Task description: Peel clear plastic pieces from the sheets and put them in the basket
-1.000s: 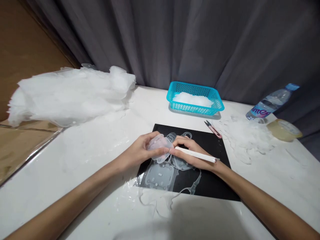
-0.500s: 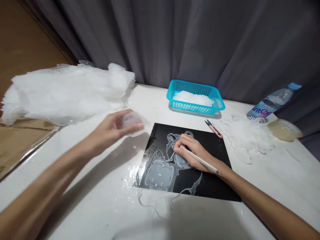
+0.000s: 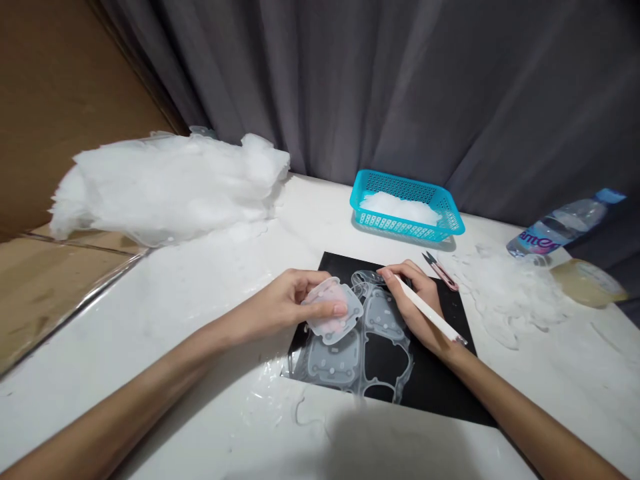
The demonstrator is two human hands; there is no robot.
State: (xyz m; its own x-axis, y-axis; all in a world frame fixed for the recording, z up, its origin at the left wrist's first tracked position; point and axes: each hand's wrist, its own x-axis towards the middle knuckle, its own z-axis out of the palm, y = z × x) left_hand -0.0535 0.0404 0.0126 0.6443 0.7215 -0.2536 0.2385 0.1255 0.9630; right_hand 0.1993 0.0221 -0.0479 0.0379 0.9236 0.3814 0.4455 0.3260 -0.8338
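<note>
My left hand [image 3: 305,300] is closed around the edge of a translucent, rounded-square silicone-like piece [image 3: 327,327], thumb on top. The piece is raised over the left part of a black mat [image 3: 445,387]. My right hand [image 3: 417,297] grips a slim white pen-like tool [image 3: 430,312] that slants back across the hand; its tip is hidden. Near the right fingertips is a loop of clear trimming [image 3: 364,275]; whether they touch it I cannot tell. On the mat lies a clear sheet [image 3: 361,377] with similar rounded-square pieces [image 3: 334,360] and open cut-out holes.
A blue basket [image 3: 407,228] of white pieces stands at the back. Pink-handled thread snips [image 3: 441,271], clear scraps [image 3: 510,287], a water bottle [image 3: 563,223] and a yellowish tape roll [image 3: 590,283] are on the right. A big translucent pile [image 3: 175,187] fills the back left.
My left hand has come right and nearer with the silicone-like piece, now over the mat. My right hand has shifted right and up off the sheet, uncovering its holes. The loose trimmings have moved.
</note>
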